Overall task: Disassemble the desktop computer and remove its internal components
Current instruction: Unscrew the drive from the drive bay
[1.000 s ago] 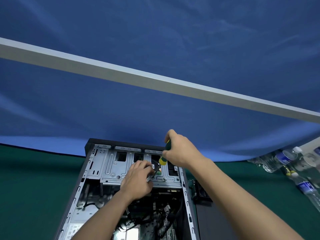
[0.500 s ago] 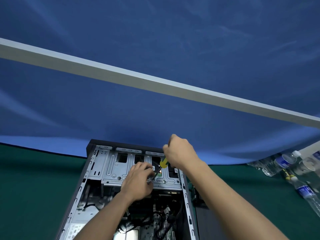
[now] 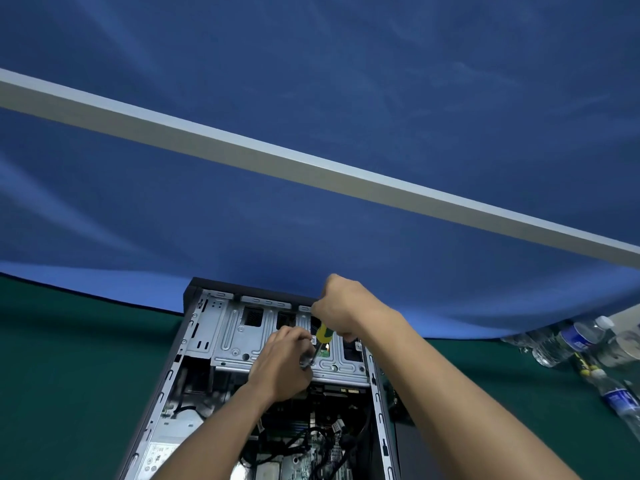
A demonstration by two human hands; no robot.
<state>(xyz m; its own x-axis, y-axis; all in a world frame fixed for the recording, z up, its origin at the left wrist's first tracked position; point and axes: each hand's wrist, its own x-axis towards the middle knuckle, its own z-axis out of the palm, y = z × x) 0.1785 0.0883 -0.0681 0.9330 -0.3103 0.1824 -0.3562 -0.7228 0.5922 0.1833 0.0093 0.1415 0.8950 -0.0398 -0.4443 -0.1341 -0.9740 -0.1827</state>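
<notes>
Desktop computer (image 3: pixel 277 393) lies on its side, lower centre of frame, side panel off, on green table cover (image 3: pixel 69 375). Silver drive cage (image 3: pixel 242 337) across upper part of chassis; cables + board below it, bottom centre.

R hand (image 3: pixel 341 311) fisted round screwdriver (image 3: pixel 323 336), yellow/green handle, shaft angled down-left to cage face. L hand (image 3: pixel 284 363) fingers curled together, pinching shaft near tip, steadying it. Screw itself too small to see.

Judgement: cage screw being worked. Cage = stiff sheet metal, light-ish, edges prob sharp; grip by flat sides, not cutouts. Drive inside is fragile, so support from beneath. Cables soft, snag risk; pull by plugs. Tiny screw slippery, easy to drop into chassis.

Water bottles (image 3: pixel 571 341) at right edge.
</notes>
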